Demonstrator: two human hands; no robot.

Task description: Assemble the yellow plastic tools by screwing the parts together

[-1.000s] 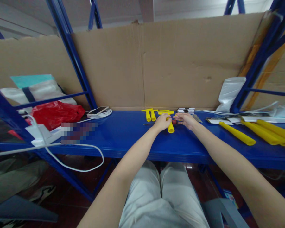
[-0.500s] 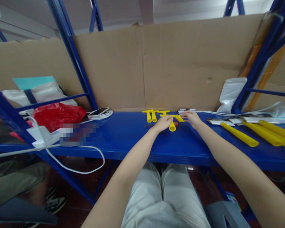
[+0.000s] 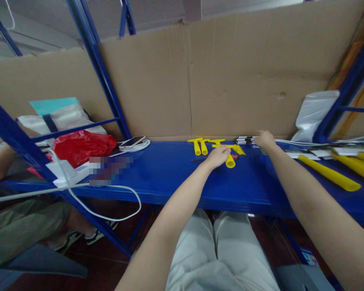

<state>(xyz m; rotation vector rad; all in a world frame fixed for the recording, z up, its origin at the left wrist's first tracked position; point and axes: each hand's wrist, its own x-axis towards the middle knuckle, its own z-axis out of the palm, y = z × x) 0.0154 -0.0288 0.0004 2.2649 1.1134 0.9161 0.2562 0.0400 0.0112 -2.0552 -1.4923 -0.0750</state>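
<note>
My left hand (image 3: 220,157) is closed on a yellow T-shaped handle (image 3: 230,162), whose hollow round end faces me. Partly behind that hand lies what looks like a screwdriver, its thin dark shaft (image 3: 197,160) showing on the left and a bit of red on the right. A yellow wedge-shaped piece (image 3: 239,150) rests just right of the handle. Over small metallic bits (image 3: 263,151) near the back of the shelf, my right hand (image 3: 265,139) points downward; its fingertips are hidden. Black-and-white strips (image 3: 245,140) lie beside it. Several more yellow T-shaped handles (image 3: 197,147) lie left of centre.
Long yellow tubes (image 3: 330,173) and flat white-edged pieces lie at the right. A clear plastic bag (image 3: 315,115) leans near the right post. On the left are a phone (image 3: 133,141), a white cable, a red bag (image 3: 83,145) and a seated person's arm (image 3: 0,161). Cardboard (image 3: 230,81) stands behind.
My right hand has moved right, away from the yellow wedge-shaped piece, which now lies on the shelf. My left hand keeps holding the yellow handle. The view has shifted slightly.
</note>
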